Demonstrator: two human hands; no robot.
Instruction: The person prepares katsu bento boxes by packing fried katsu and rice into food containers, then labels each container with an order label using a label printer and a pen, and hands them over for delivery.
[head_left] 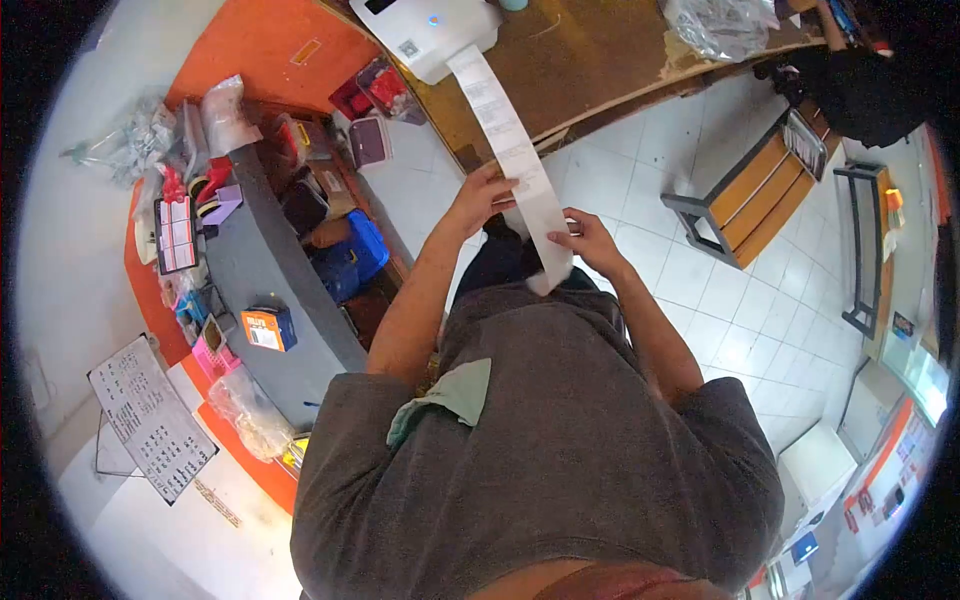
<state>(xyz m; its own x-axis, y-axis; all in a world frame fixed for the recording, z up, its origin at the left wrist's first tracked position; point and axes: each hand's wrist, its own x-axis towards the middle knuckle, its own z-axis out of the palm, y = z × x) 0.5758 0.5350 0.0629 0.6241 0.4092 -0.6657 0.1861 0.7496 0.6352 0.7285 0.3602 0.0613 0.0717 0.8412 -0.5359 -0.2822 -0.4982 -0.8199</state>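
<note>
So, far left, an orange-and-blue box (268, 328) can be seen sitting on the grey counter (245, 262), well apart from both hands. Next over, up top, a white printer (425, 42) is parked on the brown table (575, 75), and its front edge is met by the upper end of a printed paper strip (512, 142). Whether the two are actually joined there can't be told.

The left hand (478, 208) is placed at the strip's left edge, fingers nearly closed, paper pinched. Of the two hands, this one's nearer the printer. The long axis of the strip is slanted, from the printer down and a bit rightward toward the grey T-shirt (550, 430), so most of the paper is left stretching away above the fingers.

The right edge is held lower down by the right hand (592, 245), thumb laid over the paper, fingers almost together, with the curled loose end hanging just below. Off to the right, a slatted wooden bench (745, 222) is seen, touched by neither hand.
</note>
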